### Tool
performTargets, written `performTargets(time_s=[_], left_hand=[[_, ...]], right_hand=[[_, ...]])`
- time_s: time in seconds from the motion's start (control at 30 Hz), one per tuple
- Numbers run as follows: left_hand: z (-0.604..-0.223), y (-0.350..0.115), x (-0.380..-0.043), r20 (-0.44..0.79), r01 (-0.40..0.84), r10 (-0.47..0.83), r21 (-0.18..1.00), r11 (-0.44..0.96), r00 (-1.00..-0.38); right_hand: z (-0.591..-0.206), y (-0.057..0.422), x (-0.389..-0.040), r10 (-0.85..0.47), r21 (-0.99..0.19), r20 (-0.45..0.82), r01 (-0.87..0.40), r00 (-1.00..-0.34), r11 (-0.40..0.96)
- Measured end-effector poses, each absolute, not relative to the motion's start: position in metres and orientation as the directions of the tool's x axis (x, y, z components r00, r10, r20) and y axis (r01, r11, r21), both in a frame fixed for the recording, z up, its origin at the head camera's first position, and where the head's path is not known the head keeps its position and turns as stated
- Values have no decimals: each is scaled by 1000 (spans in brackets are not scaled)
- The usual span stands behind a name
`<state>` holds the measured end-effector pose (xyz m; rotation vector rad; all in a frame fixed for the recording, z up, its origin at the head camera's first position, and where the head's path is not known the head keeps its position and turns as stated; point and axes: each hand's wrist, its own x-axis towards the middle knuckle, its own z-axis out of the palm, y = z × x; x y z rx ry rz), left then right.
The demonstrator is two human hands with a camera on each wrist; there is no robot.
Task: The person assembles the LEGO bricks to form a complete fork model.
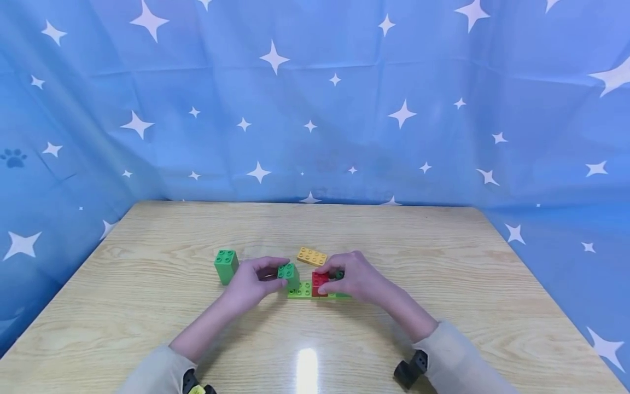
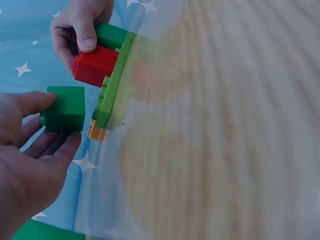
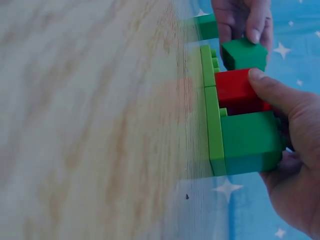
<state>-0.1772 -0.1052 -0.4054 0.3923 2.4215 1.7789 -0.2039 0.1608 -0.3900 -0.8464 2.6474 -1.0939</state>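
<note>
My left hand (image 1: 248,282) pinches a green toy block (image 2: 67,107) between thumb and fingers. That block is held upright, studs up, over the left end of a low light green base (image 3: 215,132) made of plates end to end. A red block (image 1: 320,283) stands on the base near its middle. My right hand (image 1: 358,277) grips the red block, thumb on its near side and fingers at its far side. Another green block (image 3: 252,142) stands on the base's right part, largely hidden under the right hand in the head view.
A yellow studded brick (image 1: 311,256) lies on the wooden table (image 1: 418,241) just behind the base. To the left of my left hand stands a tall green block (image 1: 226,267). A blue star-patterned cloth (image 1: 315,98) hangs behind the table.
</note>
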Motion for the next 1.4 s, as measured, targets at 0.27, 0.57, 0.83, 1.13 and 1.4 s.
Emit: performTargets(time_s=[0.27,0.57,0.83,1.13,1.4], left_hand=[[-413,-113,-175,79,181,377,953,243,-923],[-415,-111,-177,62,168,378,953,252,-924],[-414,-108,-178,44,154,364,947,281,-930],[-414,-109,-185,39,158,377,943,293,-926],[-412,-114,-190,37,184,410,928,325,-911]], right_hand=[[-391,162,-203,-564,-685,88,-461,-821,564],[-390,161,-201,-540,-690,69,-431,-839,581],[-390,160,-201,-535,-696,68,-424,-842,579],[-388,161,-202,-523,-704,42,-397,-851,589],[-390,159,-202,-524,-707,58,-406,-850,580]])
